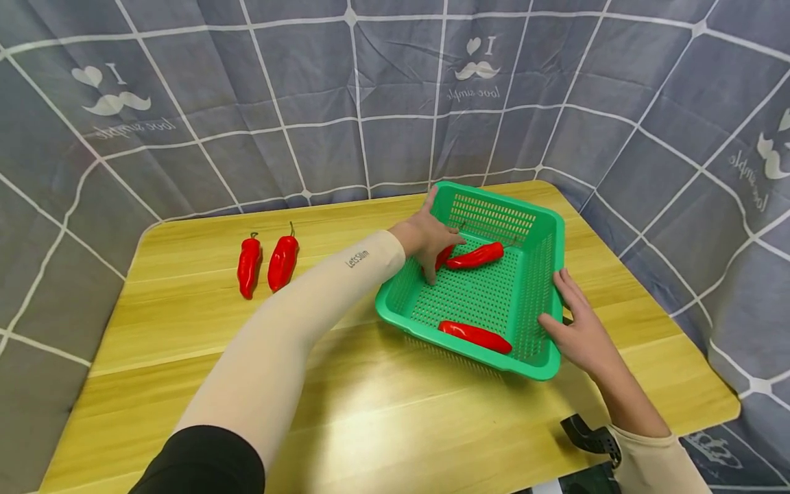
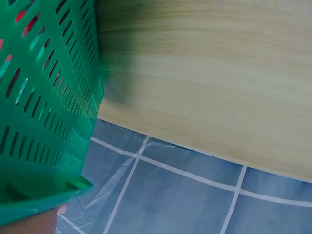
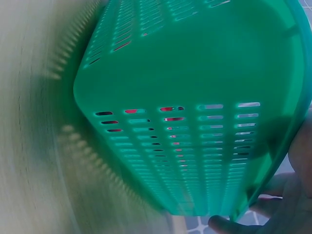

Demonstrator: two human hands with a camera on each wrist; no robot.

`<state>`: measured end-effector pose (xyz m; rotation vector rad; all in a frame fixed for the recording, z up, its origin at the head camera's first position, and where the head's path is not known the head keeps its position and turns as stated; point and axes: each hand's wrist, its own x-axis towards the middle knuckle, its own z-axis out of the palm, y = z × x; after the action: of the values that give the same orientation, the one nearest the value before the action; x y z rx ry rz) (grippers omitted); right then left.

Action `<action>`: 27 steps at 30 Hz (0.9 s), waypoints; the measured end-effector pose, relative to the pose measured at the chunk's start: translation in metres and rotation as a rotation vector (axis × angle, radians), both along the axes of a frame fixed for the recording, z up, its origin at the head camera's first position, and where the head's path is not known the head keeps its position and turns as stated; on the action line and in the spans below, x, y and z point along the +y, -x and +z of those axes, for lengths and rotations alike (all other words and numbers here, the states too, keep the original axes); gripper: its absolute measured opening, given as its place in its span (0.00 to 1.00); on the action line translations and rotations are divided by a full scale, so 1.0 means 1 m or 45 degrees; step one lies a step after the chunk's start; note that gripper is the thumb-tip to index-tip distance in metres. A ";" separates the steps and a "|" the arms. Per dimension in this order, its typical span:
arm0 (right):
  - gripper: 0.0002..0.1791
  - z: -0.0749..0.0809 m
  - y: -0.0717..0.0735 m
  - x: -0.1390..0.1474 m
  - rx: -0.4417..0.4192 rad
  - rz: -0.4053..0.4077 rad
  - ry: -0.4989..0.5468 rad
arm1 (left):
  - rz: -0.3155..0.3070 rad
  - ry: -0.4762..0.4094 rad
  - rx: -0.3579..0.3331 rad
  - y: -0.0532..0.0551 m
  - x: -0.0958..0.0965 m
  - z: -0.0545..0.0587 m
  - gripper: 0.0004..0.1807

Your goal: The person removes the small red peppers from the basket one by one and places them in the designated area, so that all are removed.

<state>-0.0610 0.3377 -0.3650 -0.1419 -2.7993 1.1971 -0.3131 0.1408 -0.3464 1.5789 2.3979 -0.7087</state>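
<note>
A green plastic basket [image 1: 415,339] with slotted walls stands at the right of the table, its near side slightly raised. My left hand [image 1: 427,237] reaches over its left wall, thumb and fingers on either side of a red chili pepper [image 1: 444,256] that they partly hide. Right beside it lies another red pepper [image 1: 476,256], and a third pepper [image 1: 474,336] rests along the near wall. At the right rim, my right hand [image 1: 577,328] grips the basket; its fingers show beside the outer wall in the right wrist view. The left wrist view hides most of the left hand behind the basket.
Two red peppers, a narrower one [image 1: 249,265] and a wider one [image 1: 283,261], lie on the wooden table [image 1: 185,329] at the left. A grey checked cloth [image 1: 321,82] hangs around the table's back and sides. Near the front right edge is a black strap [image 1: 586,436] at the right wrist.
</note>
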 end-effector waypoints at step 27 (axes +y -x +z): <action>0.44 0.003 0.000 -0.002 -0.034 -0.007 -0.012 | 0.092 -0.481 -0.325 0.009 -0.006 -0.003 0.36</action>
<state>-0.0609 0.3356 -0.3615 -0.1657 -2.8251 1.1892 -0.3219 0.1346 -0.3496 1.5839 2.4762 -0.0312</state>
